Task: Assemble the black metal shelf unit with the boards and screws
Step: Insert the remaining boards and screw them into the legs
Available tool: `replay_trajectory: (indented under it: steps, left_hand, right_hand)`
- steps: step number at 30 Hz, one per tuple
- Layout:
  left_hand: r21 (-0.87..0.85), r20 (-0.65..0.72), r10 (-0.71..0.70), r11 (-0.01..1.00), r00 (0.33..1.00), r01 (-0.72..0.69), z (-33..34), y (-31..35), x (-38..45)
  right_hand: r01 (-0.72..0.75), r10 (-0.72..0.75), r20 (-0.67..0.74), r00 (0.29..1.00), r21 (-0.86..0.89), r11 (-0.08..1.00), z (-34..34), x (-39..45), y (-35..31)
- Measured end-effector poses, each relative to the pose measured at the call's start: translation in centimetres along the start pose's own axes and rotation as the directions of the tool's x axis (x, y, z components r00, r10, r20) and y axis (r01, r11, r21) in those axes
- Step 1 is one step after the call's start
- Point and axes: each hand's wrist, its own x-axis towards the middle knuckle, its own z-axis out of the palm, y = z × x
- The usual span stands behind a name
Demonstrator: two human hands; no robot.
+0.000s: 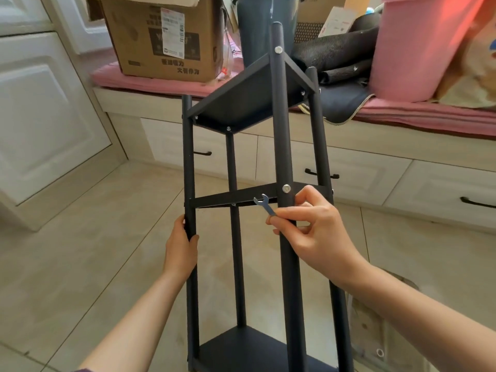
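1. Tiled floor; beige, bearing the shelf unit; white cabinet doors to the left.
2. Black metal shelf unit; four tubular posts joined by three dark boards, tilted away from the viewer; the top board shows its underside, the middle board is seen edge-on, the bottom board lies nearest the camera.
3. Window bench behind the unit; drawers with black handles, topped by a pink cushion.
4. Cardboard box on the cushion; a white shipping label and dark printed characters are present, too blurred to read reliably.
5. Pink bucket at the right of the bench; no legible marking.
6. Left hand; fingers wrapped around the front-left post just below the middle board, grasping it.
7. Right hand; thumb and forefinger pinch the handle of a small wrench, the other fingers curled beside the front-right post.
8. Wrench; open jaw points up-left, just under the middle board's edge, left of the post.
9. Silver screw head; set in the front-right post at the middle board, just above and right of the wrench jaw, not touching it.
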Motion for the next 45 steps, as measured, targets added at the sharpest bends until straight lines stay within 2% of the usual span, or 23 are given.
replay_trajectory:
  steps: [4,7,9,10,12,15,17,19,20,22,24,26,30,33,45]
  left_hand:
    - [0.051,0.049,-0.034,0.998,0.998,0.031,0.0,1.1,-1.2]
    - [0.1,0.003,0.092,0.991,0.996,-0.092,0.3,4.2,-3.4]
    - [0.042,0.032,0.176,0.983,0.984,-0.177,0.7,6.8,-5.5]
    - [-0.031,0.094,0.15,0.989,0.984,-0.147,0.8,8.1,-6.5]
    - [-0.109,0.274,0.01,0.994,0.962,0.021,0.7,10.3,-8.6]
    - [-0.104,0.511,-0.039,0.989,0.859,0.107,0.1,12.3,-10.9]
    - [-0.199,0.686,-0.009,0.959,0.728,0.2,-0.1,13.5,-12.1]
    - [-0.275,0.777,0.05,0.923,0.627,0.268,0.2,14.3,-13.0]
    - [-0.323,0.783,0.068,0.894,0.618,0.311,0.6,14.6,-13.3]
    - [-0.434,0.731,0.048,0.802,0.68,0.41,1.7,15.0,-13.7]
    - [-0.505,0.624,-0.018,0.754,0.782,0.42,2.7,15.4,-13.9]
    - [-0.509,0.526,-0.041,0.785,0.849,0.353,3.4,15.5,-14.1]
    - [-0.541,0.383,-0.036,0.801,0.923,0.256,4.0,15.2,-14.4]
    - [-0.584,0.314,-0.028,0.782,0.949,0.216,3.8,14.7,-14.2]
    - [-0.632,0.224,0.147,0.774,0.963,0.028,3.2,14.0,-12.6]
  right_hand:
    - [-0.029,0.029,-0.015,0.999,0.018,0.999,-0.4,-0.7,0.1]
    - [-0.04,0.041,-0.027,0.999,0.019,0.999,-0.4,-1.0,0.0]
    - [-0.045,0.045,-0.035,0.998,0.011,0.999,-0.4,-1.2,-0.1]
    - [-0.045,0.046,-0.037,0.998,0.002,0.999,-0.4,-1.2,-0.1]
    - [-0.048,0.048,-0.039,0.998,-0.009,0.999,-0.5,-1.3,-0.1]
    - [-0.051,0.05,-0.049,0.998,-0.029,0.998,-0.8,-1.4,-0.3]
    - [-0.055,0.053,-0.046,0.998,-0.056,0.997,-0.9,-1.2,-0.4]
    - [-0.064,0.062,-0.028,0.998,-0.068,0.996,-1.0,-1.1,-0.6]
    - [-0.068,0.067,-0.018,0.998,-0.072,0.995,-1.1,-0.9,-0.8]
    - [-0.078,0.078,-0.001,0.997,-0.08,0.994,-1.1,-0.7,-1.1]
    - [-0.087,0.089,0.025,0.996,-0.078,0.993,-1.2,-0.5,-1.4]
    - [-0.108,0.111,0.073,0.991,-0.052,0.993,-1.4,-0.3,-1.7]
    - [-0.182,0.171,0.206,0.963,0.032,0.983,-2.4,0.3,-2.4]
    - [-0.206,0.197,0.24,0.951,0.011,0.979,-3.8,0.7,-2.1]
    - [-0.28,0.282,0.111,0.953,-0.027,0.96,-5.2,0.3,1.8]
